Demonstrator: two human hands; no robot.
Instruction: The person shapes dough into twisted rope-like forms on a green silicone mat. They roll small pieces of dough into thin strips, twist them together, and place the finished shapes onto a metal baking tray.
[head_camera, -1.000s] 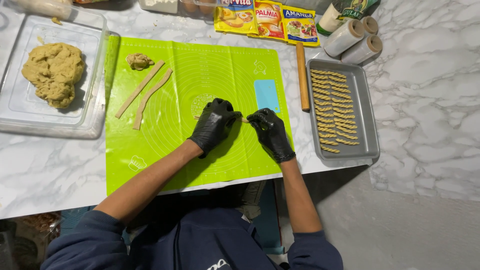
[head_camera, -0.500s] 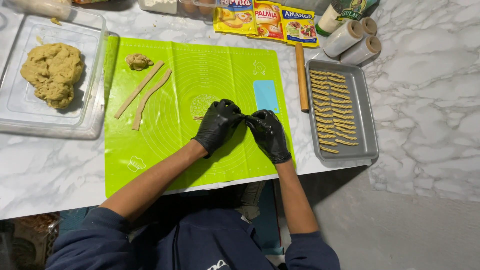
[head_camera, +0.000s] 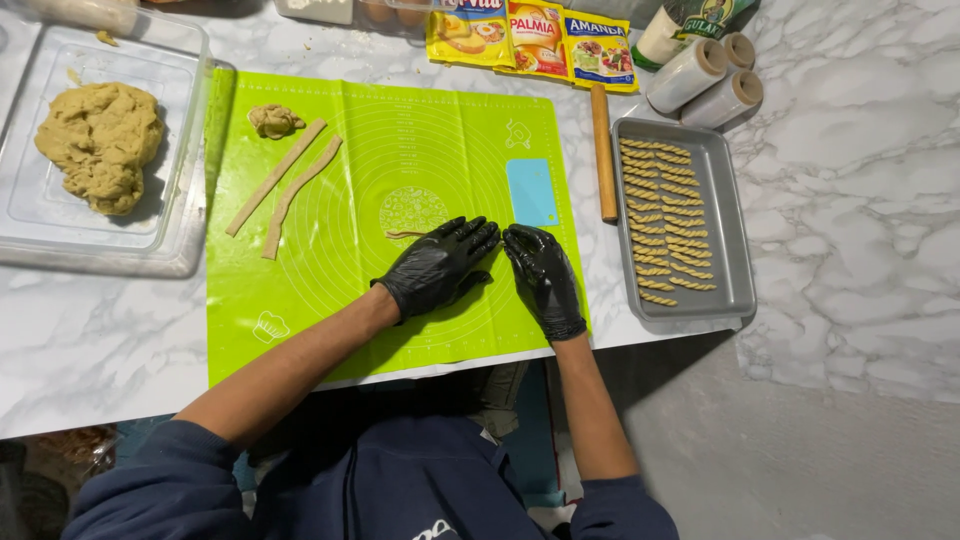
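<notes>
Since the earlier frames the two hands have shifted from pinching together over the mat centre to lying flatter, side by side, fingers stretched forward.

Head view, the only one: left hand (head_camera: 440, 265) in a black glove, palm down, fingers spread and extended, fingertips at the end of a thin dough strand (head_camera: 405, 235) that lies near the middle of the green mat (head_camera: 420, 130), mostly hidden under the glove. Right hand (head_camera: 545, 275), also gloved, flat and open beside the left, fingertips almost meeting; whether it touches the strand, cannot tell. Neither hand grips anything.

Two flat dough strips (head_camera: 290, 185) lie diagonally toward the mat's left far corner, a small dough scrap (head_camera: 274, 120) just beyond them. Blue scraper (head_camera: 531, 192) sits near the mat's right edge, wooden rolling pin (head_camera: 602, 150) just off that edge on the marble worktop (head_camera: 850, 200). Metal tray (head_camera: 732, 235) with rows of twisted dough sticks (head_camera: 665, 220) at the worktop's right front. Clear tub (head_camera: 185, 150) holding the big dough lump (head_camera: 100, 145) at the left far side. Packets (head_camera: 530, 40) and film rolls (head_camera: 705, 80) along the far edge.

Risk, judged: the strand is thin, so uneven palm pressure could snap or flatten it, and dough may stick to the gloves and tear. Mat overhangs the front edge slightly, so a hard push could slide it.
</notes>
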